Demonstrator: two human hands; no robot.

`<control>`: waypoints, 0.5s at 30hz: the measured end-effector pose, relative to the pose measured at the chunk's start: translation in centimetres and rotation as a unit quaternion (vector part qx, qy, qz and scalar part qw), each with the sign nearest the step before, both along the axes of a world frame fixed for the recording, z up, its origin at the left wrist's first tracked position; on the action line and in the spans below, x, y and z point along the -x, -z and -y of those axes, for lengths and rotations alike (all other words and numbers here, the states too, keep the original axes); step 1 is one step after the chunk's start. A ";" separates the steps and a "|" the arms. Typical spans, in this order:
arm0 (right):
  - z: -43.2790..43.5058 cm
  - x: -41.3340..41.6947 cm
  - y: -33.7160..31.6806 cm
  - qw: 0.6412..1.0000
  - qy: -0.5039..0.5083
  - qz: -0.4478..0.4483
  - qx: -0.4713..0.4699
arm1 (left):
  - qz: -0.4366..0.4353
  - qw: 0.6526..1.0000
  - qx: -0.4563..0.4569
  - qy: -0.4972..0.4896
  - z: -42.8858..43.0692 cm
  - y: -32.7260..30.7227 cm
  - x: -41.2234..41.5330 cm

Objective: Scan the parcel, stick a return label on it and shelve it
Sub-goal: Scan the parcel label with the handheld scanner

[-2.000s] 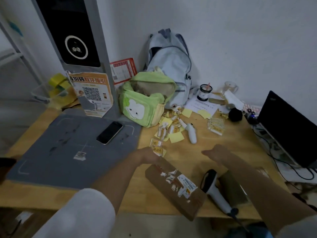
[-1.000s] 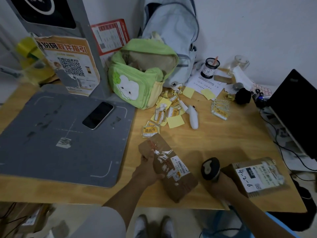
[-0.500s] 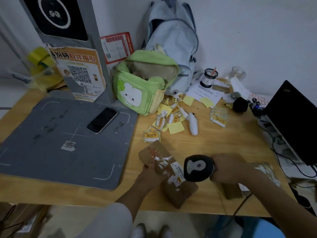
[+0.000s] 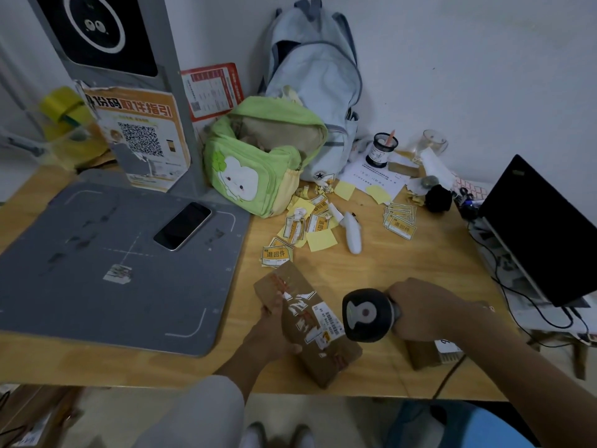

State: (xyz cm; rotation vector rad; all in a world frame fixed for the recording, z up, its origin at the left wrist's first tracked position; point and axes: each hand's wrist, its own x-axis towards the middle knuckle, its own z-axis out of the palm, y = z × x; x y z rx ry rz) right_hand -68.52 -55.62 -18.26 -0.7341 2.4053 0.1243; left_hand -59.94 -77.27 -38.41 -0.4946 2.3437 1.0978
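Note:
A long brown cardboard parcel (image 4: 326,357) with a white barcode label lies near the front edge of the wooden table (image 4: 387,263). My left hand (image 4: 274,331) grips its left side. My right hand (image 4: 416,312) holds a black and grey barcode scanner (image 4: 366,315), its head just right of the parcel's label. A yellow and white return label (image 4: 276,255) lies on the table just beyond the parcel. More return labels (image 4: 399,219) lie scattered further back. No shelf is in view.
A second brown parcel (image 4: 426,354) sits under my right forearm. A grey scanning mat (image 4: 106,263) carries a phone (image 4: 182,225) at left. A green bag (image 4: 258,163), a pale blue backpack (image 4: 316,79), a white handheld device (image 4: 352,232) and a laptop (image 4: 542,234) crowd the back and right.
My right hand picked up the scanner from the front edge and raised it beside the parcel. My left hand shifted the parcel and keeps hold of its left side.

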 end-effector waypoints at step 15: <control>0.7 0.6 -0.6 0.991 -0.102 -0.074 -0.052 | -0.001 1.000 -0.010 -0.011 -0.3 0.3 0.8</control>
